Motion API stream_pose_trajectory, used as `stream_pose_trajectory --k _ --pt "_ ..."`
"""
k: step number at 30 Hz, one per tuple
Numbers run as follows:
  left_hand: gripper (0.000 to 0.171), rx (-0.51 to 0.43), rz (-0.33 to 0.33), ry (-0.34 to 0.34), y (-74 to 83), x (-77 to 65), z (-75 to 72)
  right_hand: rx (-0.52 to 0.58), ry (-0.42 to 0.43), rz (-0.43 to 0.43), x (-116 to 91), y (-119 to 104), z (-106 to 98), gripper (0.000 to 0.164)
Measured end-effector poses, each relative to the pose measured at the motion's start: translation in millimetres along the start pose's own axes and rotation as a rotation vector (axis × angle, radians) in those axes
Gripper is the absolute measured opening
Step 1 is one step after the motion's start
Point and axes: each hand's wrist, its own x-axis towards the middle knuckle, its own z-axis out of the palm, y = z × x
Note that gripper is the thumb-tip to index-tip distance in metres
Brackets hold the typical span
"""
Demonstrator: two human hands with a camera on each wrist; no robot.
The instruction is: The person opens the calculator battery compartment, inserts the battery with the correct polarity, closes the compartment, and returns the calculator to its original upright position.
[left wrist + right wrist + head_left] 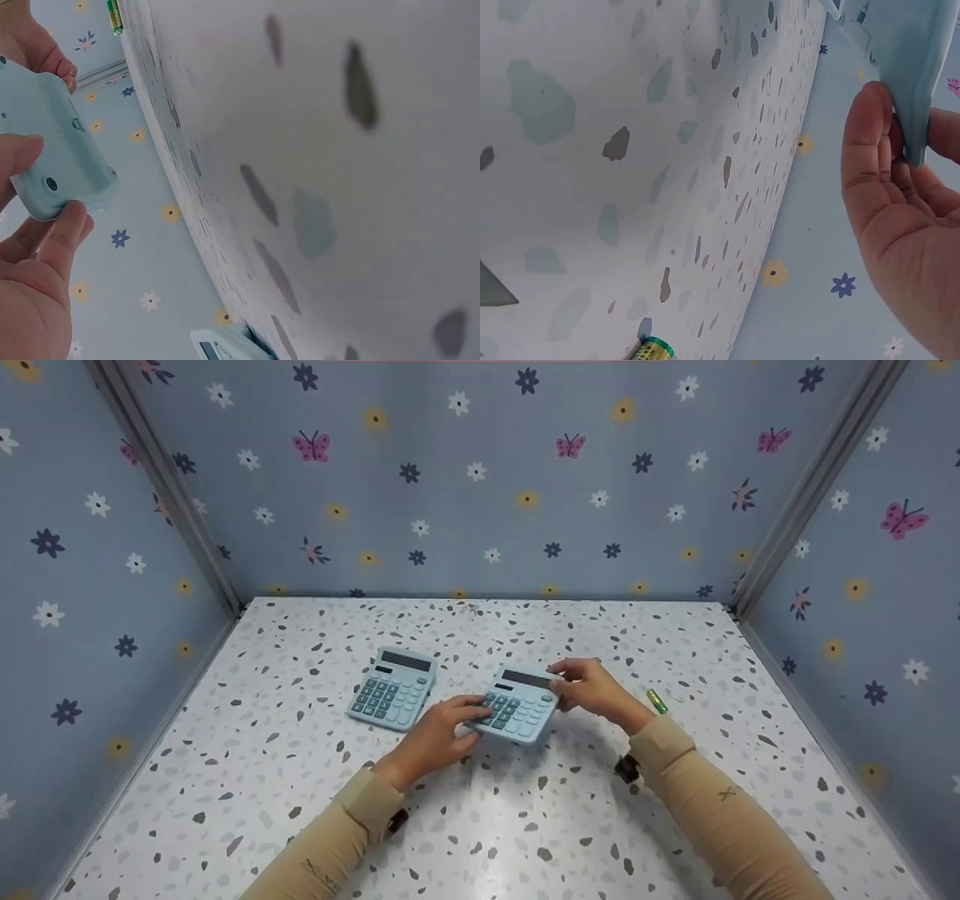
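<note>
A pale blue calculator is held above the table between both hands, its keys and dark display facing up. My left hand grips its lower left edge, fingers over the keys and thumb beneath. At its upper right corner my right hand pinches the edge between thumb and fingers. The left wrist view shows the underside of this calculator, with dark round screw holes. Part of the same calculator appears edge-on in the right wrist view. Left of the hands, a second pale blue calculator lies face up on the table.
A green and gold battery lies on the table right of the right hand. The white speckled tabletop is enclosed by blue flowered panels at the back and both sides.
</note>
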Motion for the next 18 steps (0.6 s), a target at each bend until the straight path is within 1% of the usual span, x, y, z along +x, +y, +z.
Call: stream_pose_trajectory --k 6,10,14,18 --pt "0.037 -0.01 0.02 0.005 -1.2 -0.6 -0.4 -0.002 -0.011 -0.038 -4.3 1.7 -1.4 0.038" --pt "0.037 -0.027 0.016 0.017 -3.2 -0.7 -0.1 0.004 -0.022 -0.073 -5.4 3.1 -2.6 0.041" --pt "0.037 -0.097 -0.003 0.035 -4.4 -0.8 -0.7 0.058 -0.047 -0.099 -6.6 4.3 -5.0 0.044" --pt "0.036 -0.194 -0.052 0.048 -3.9 -1.3 -2.7 0.152 -0.082 -0.11 -8.7 4.6 -7.4 0.048"
